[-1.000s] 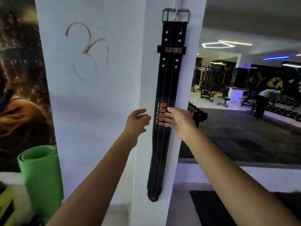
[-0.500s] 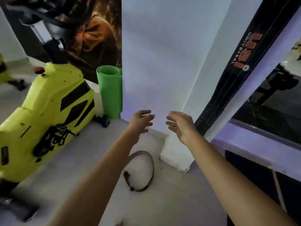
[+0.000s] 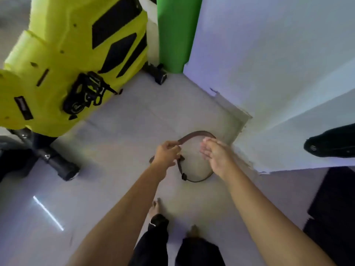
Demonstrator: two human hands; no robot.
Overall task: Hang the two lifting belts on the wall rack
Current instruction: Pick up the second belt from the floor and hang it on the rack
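1. A brown lifting belt [image 3: 194, 135] lies curled in a loop on the pale floor [image 3: 119, 131], close to the chipped base corner of a white pillar [image 3: 269, 73].
2. Left hand [image 3: 166, 153]: fingers closed on the upper arc of the brown belt, lifting that part slightly. The buckle end lies just below this hand.
3. Right hand [image 3: 215, 153]: fingers extended and apart, hovering over the right side of the loop. Contact with the belt cannot be determined.
4. The tail end of a black belt [image 3: 332, 143] hangs against the pillar at the right edge of view.
5. A yellow exercise machine [image 3: 67, 54] stands to the left; a rolled green mat [image 3: 176, 31] stands upright between it and the pillar.
6. The person's bare feet are visible below the arms.
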